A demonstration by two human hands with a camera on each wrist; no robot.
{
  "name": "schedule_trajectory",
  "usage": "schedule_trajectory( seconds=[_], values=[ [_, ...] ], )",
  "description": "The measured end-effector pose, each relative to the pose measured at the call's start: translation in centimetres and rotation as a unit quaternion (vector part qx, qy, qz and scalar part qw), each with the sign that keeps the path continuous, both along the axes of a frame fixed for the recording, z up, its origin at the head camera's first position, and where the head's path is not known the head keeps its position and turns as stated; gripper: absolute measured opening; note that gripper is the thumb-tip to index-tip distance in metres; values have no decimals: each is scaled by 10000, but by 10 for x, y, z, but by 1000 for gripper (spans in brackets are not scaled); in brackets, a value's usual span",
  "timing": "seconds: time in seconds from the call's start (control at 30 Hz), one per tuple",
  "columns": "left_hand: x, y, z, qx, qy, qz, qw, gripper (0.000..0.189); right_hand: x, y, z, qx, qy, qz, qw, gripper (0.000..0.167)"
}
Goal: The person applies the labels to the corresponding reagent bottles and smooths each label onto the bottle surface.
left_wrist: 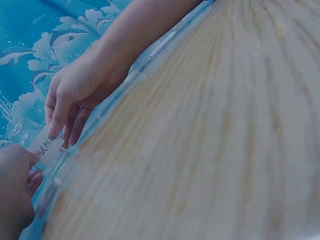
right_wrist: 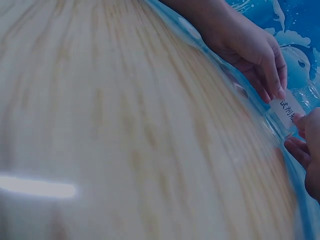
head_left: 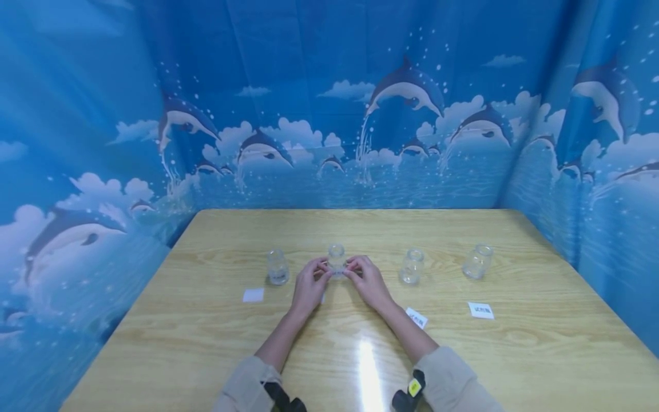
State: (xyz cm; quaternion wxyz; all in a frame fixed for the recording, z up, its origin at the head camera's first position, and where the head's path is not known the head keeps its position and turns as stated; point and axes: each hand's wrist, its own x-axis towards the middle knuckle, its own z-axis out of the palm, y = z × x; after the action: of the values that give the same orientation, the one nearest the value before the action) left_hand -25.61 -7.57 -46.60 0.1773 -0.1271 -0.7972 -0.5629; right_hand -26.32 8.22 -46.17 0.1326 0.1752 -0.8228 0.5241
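Observation:
A clear glass bottle (head_left: 337, 252) stands upright between my two hands near the middle of the table. Across its lower front lies a white paper label (right_wrist: 287, 110) with dark printed characters. My left hand (head_left: 309, 286) pinches the label's left end between thumb and fingers. At the other end, my right hand (head_left: 368, 281) pinches it the same way. Both wrist views show the label (left_wrist: 46, 145) stretched between the fingertips against the glass. Fingers partly cover the bottle's sides.
Left of the hands stands another glass bottle (head_left: 278, 266) with dark marks low on it. Two more bottles, one (head_left: 412, 266) nearer and one (head_left: 477, 261) farther, stand to the right. White paper pieces (head_left: 253, 295) and printed labels (head_left: 481, 311) lie on the wooden table (head_left: 206, 343).

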Motion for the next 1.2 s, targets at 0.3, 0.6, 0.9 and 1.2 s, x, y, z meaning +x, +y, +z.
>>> schedule_trajectory(
  seconds=[0.3,0.6,0.9,1.2],
  values=[
    [-2,2,0,-179,38,319,9993,8,-3,-3,-4,-11,179,-214,9996,8],
    [-3,4,2,-142,-317,660,9972,9,-2,-7,-5,-145,368,-379,9985,9],
    [-5,3,1,48,-334,593,9977,17,-1,-8,-5,-462,414,-429,9971,13],
    [1,1,5,818,-164,10,9965,40,1,-9,-2,-981,60,-54,9951,35]
  ],
)
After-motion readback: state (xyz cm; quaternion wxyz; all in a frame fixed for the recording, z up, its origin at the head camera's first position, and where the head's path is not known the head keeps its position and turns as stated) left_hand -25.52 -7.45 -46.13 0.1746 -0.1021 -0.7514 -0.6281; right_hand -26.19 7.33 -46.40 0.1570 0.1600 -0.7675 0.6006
